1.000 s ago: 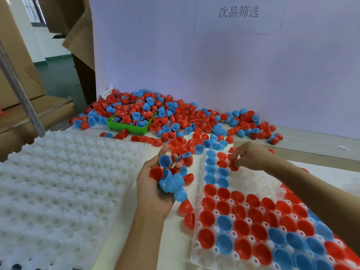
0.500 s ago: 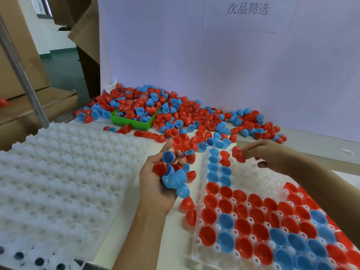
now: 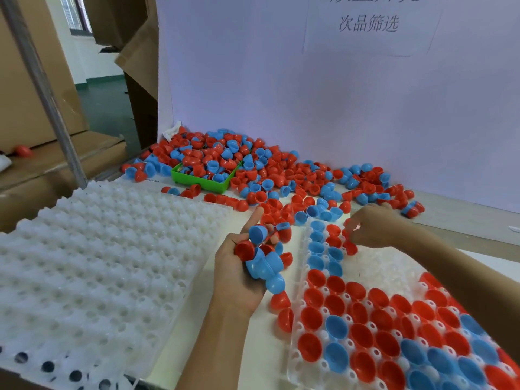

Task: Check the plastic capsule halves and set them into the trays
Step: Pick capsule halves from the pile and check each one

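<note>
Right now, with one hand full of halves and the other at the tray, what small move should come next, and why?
Probably the right hand should press the red half at its fingertips into an empty pocket of the part-filled tray, beside the blue and red columns. The left hand holds a heap of halves, ready to supply the next one.

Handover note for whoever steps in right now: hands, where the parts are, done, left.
Left hand: palm up, cupping a handful of red and blue capsule halves.
Right hand: at the far end of the right tray, fingers pinching a red half at a pocket.
Done: right tray's near and left pockets filled, red and blue mixed; its far right part is bare.
Left: white left tray holds nothing; a big loose pile lies against the backboard, some of it in a green bin.
</note>
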